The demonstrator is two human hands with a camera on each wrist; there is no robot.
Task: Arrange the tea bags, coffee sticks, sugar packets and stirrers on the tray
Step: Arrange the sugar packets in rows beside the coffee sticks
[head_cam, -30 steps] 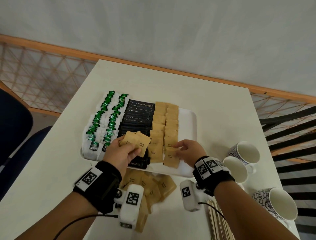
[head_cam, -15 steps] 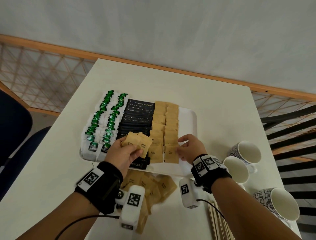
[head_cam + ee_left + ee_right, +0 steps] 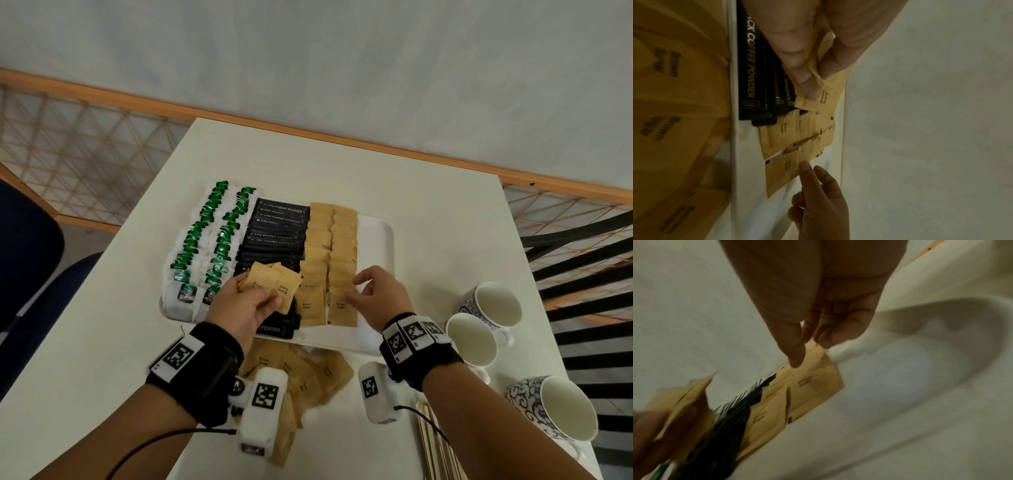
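1. White surface (image 3: 428, 240) sat against a pale wall, with a wood-framed lattice railing behind it.
2. White tray (image 3: 378, 246) lay mid-surface and held rows from its left edge to right: tea bags (image 3: 202, 246) with green tags, black coffee sticks (image 3: 277, 240), then two columns of brown sugar packets (image 3: 330, 246). The strip along the tray's right edge was bare.
3. Left hand (image 3: 239, 308) was curled round a small fan of sugar packets (image 3: 274, 286), thumb on top, held over the near end of the coffee sticks.
4. Right hand (image 3: 376, 298) hovered over the near end of the right sugar column, fingers loosely bent and holding nothing; fingertips (image 3: 804, 167) were just beside the nearest packet's edge. Contact could not be told.
5. More loose sugar packets (image 3: 308, 373) lay in a heap at the surface's near edge, just off the tray.
6. Wooden stirrers (image 3: 435, 445) lay at the near edge, not yet on the tray.
7. Three empty cups (image 3: 489, 308) stood along the right edge.
8. Handling, judged: packets look light, thin and limp, sliding easily over one another; best pinched at an edge or corner, one at a time, then pressed flat to overlap the row.
9. Stirrers look stiff and light; take them as a bundle at mid-length.
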